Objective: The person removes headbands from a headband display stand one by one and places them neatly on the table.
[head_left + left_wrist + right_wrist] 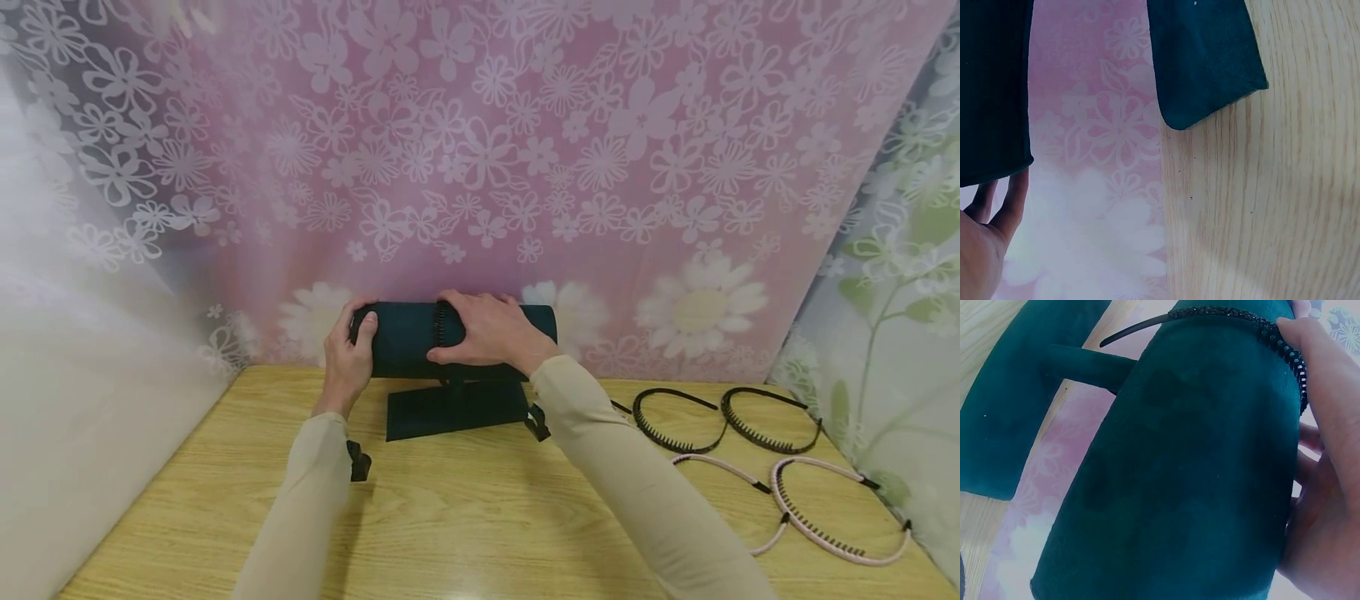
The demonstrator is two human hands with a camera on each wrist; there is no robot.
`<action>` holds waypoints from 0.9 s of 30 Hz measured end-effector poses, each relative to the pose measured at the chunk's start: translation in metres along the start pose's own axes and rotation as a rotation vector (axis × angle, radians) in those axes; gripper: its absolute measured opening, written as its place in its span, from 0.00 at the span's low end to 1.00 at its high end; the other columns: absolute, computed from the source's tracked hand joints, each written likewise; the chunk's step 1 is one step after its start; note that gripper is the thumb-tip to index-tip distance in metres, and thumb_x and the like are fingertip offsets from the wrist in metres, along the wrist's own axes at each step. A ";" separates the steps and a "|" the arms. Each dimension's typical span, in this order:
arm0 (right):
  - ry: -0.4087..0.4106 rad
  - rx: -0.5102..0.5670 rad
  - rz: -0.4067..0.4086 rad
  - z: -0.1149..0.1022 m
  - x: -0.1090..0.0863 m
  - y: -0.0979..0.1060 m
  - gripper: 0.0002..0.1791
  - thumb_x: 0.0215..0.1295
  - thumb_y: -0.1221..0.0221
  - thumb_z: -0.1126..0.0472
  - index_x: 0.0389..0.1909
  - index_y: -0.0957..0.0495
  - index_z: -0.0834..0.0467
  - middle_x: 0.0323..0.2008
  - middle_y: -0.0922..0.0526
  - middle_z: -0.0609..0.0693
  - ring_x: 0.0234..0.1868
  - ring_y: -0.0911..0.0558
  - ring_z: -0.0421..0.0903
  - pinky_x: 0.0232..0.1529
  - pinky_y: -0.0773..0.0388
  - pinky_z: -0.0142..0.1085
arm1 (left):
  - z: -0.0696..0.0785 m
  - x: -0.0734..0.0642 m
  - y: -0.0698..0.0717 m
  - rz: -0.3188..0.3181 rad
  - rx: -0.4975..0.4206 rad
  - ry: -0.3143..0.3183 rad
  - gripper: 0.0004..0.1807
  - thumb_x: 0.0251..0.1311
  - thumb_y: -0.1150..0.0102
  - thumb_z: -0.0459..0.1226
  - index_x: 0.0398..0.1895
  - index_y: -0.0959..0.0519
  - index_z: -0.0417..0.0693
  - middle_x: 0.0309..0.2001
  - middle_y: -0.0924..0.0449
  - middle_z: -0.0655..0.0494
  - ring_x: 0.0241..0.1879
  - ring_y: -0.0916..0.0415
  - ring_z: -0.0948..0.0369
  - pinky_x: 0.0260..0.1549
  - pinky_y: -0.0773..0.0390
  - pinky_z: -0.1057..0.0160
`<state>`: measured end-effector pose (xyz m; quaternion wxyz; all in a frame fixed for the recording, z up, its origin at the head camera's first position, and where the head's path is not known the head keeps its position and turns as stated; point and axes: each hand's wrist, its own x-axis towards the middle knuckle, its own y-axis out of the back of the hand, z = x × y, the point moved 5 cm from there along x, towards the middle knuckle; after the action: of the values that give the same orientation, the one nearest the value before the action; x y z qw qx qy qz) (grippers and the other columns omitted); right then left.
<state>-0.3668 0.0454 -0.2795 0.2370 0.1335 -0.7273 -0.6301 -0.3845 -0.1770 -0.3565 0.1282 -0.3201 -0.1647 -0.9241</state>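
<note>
A dark green velvet display roll (401,346) lies sideways on its stand, whose flat base (457,412) sits on the table. My left hand (348,358) grips the roll's left end, thumb in front; in the left wrist view its fingers reach behind the roll's edge (994,81). A black toothed headband (439,325) goes over the roll near its middle. My right hand (491,333) spans the roll just right of the band and holds it, with the thumb against the band (1222,312) in the right wrist view. One thin end of the band sticks out from the roll.
On the right of the wooden table (450,517) lie black toothed headbands (651,435) and pink headbands (797,518), some partly hidden by my right sleeve (630,467). A pink flowered sheet (487,167) hangs close behind the stand.
</note>
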 end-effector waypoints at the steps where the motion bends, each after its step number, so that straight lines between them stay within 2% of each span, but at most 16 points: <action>1: -0.001 0.000 0.000 0.001 0.000 0.000 0.50 0.56 0.40 0.24 0.76 0.39 0.43 0.69 0.23 0.48 0.67 0.24 0.54 0.70 0.37 0.63 | 0.000 0.000 0.000 -0.001 -0.001 0.000 0.22 0.77 0.51 0.48 0.66 0.25 0.49 0.68 0.24 0.50 0.66 0.28 0.52 0.70 0.35 0.44; 13: -0.005 -0.003 -0.011 0.009 -0.007 0.004 0.50 0.56 0.39 0.24 0.76 0.38 0.44 0.68 0.23 0.49 0.67 0.23 0.53 0.71 0.37 0.62 | -0.002 -0.001 -0.001 -0.017 -0.008 0.018 0.22 0.75 0.48 0.47 0.67 0.26 0.52 0.69 0.25 0.52 0.65 0.28 0.53 0.70 0.35 0.42; 17: -0.014 -0.007 -0.018 0.013 -0.010 0.006 0.51 0.56 0.39 0.24 0.76 0.39 0.44 0.69 0.23 0.49 0.67 0.23 0.53 0.69 0.35 0.63 | 0.003 -0.002 -0.001 -0.012 -0.024 0.019 0.22 0.75 0.47 0.45 0.67 0.26 0.50 0.69 0.26 0.48 0.65 0.29 0.50 0.70 0.35 0.41; 23: -0.028 -0.010 -0.012 0.019 -0.016 0.008 0.51 0.56 0.40 0.24 0.77 0.39 0.44 0.70 0.24 0.49 0.68 0.23 0.53 0.67 0.35 0.65 | 0.018 -0.004 0.000 -0.020 -0.044 0.019 0.21 0.75 0.47 0.40 0.67 0.26 0.44 0.69 0.27 0.40 0.65 0.29 0.45 0.70 0.36 0.39; 27: -0.034 -0.011 -0.011 0.023 -0.020 0.008 0.52 0.56 0.40 0.23 0.77 0.40 0.44 0.70 0.24 0.49 0.68 0.24 0.53 0.70 0.39 0.67 | 0.013 -0.004 0.000 -0.019 -0.045 0.017 0.21 0.75 0.47 0.41 0.67 0.26 0.45 0.69 0.27 0.42 0.65 0.29 0.46 0.70 0.36 0.40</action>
<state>-0.3608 0.0757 -0.2777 0.2218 0.1258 -0.7270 -0.6375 -0.3746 -0.1715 -0.3495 0.1134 -0.3133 -0.1461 -0.9315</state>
